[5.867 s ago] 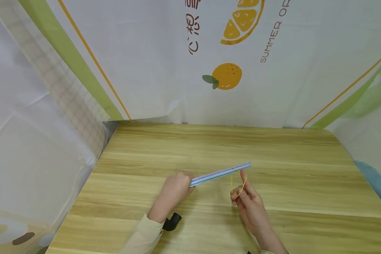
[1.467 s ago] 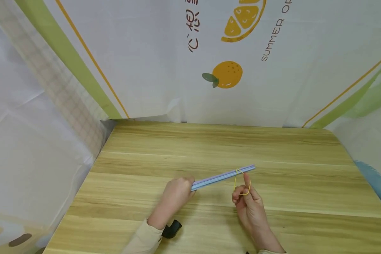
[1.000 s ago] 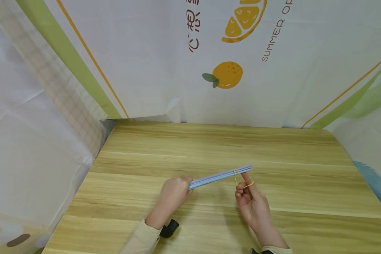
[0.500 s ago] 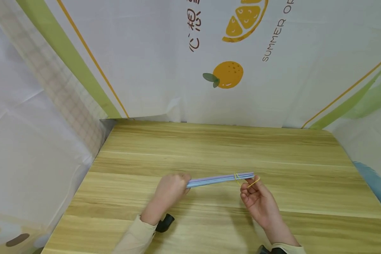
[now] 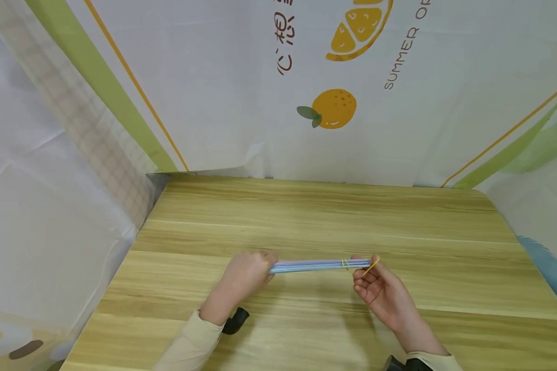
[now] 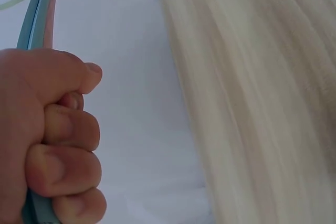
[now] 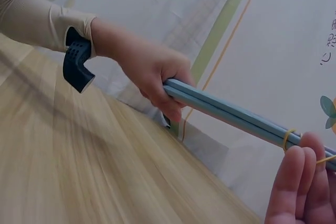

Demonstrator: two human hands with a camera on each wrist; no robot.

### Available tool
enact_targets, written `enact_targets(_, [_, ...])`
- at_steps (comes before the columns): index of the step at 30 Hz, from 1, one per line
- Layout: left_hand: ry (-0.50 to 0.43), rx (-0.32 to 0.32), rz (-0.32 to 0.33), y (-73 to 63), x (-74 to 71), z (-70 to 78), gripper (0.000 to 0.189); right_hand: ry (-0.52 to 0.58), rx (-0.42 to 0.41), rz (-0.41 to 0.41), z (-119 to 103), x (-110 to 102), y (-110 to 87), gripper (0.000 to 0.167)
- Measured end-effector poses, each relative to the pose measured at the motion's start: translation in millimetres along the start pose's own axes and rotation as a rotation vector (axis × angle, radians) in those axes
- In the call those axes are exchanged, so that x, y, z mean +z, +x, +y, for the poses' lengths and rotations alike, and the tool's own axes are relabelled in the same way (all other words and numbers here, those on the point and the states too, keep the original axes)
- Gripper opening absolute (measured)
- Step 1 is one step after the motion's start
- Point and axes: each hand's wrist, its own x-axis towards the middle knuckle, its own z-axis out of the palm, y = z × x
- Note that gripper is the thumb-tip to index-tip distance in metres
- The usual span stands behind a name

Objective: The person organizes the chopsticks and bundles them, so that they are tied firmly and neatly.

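My left hand [image 5: 248, 273] grips one end of a bundle of slim blue and purple sticks [image 5: 311, 265], held almost level above the table. In the left wrist view, the curled fingers [image 6: 65, 171] wrap round the blue and pinkish sticks [image 6: 39, 19]. A yellow rubber band [image 5: 343, 264] winds round the bundle near its other end. From there its loose loop stretches over the fingers of my right hand [image 5: 387, 299], which hold it spread at the stick ends. The right wrist view has the band [image 7: 287, 139] on the sticks [image 7: 231, 111] beside the right fingers [image 7: 289, 182].
Below both hands lies the wood-grain table [image 5: 260, 216]. A white curtain [image 5: 223, 103] with orange prints hangs behind its far edge, and more cloth hangs at both sides. Dark wrist straps [image 5: 235, 320] sit at the sleeves.
The rubber band, earlier a loop hanging below the bundle, has gained turns round it and now reaches over the stick ends. The bundle has levelled out; the right hand has moved rightward to its tip.
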Motion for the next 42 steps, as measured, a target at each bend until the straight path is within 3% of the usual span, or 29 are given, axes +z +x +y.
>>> enact_targets(11, [0.044,0.051,-0.001,2.5,-4.9,-4.8,0.026,-0.234,0.064,0.147,-1.0,5.8,3.9,0.05])
enact_targets(22, [0.048,0.029,-0.039,5.6,-3.7,-2.6,0.027,-0.506,0.12,0.402,0.4,17.5,12.3,0.016])
enact_targets(28, [0.039,0.027,-0.039,5.1,-2.0,-1.6,0.03,-0.571,0.123,0.438,4.0,20.7,14.7,0.008])
enact_targets(42, [0.011,0.006,-0.058,3.2,-2.4,-0.9,0.032,-0.671,0.055,0.455,4.1,21.7,9.6,0.009])
